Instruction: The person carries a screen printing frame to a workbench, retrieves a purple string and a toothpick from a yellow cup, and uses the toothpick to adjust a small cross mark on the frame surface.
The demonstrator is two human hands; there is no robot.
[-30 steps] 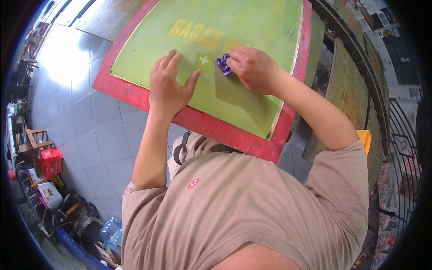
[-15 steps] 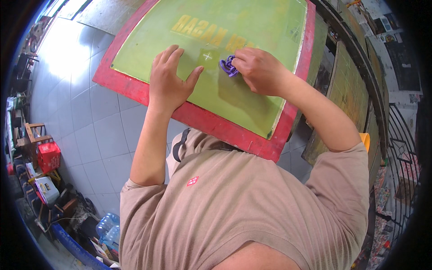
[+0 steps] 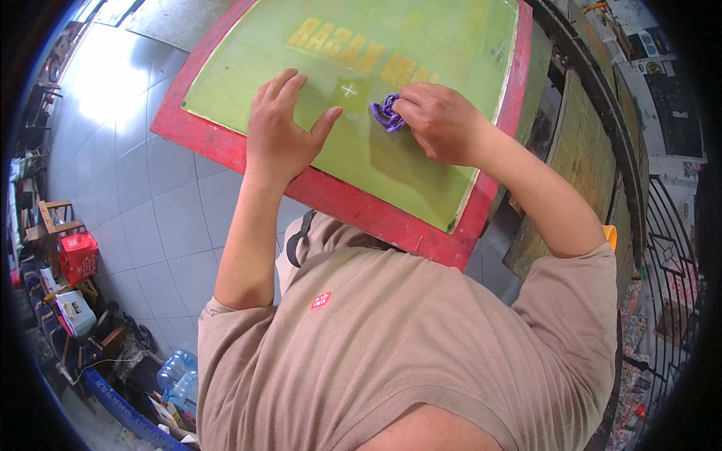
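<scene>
A screen-printing frame with a red rim and green coated mesh lies in front of me, with reversed yellowish lettering and a pale cross mark on it. My left hand rests on the lower left of the mesh, fingers apart, just left of the cross. My right hand pinches a tangled purple cord against the mesh, right of and a little below the cross; its fingertips are partly hidden.
Worn boards and a black metal grille are at right. A grey tiled floor stretches left, with a red box, a wooden chair and blue water bottles along its edge.
My right hand and the purple cord have moved slightly right and down across the mesh. My left hand has shifted a little upward on it.
</scene>
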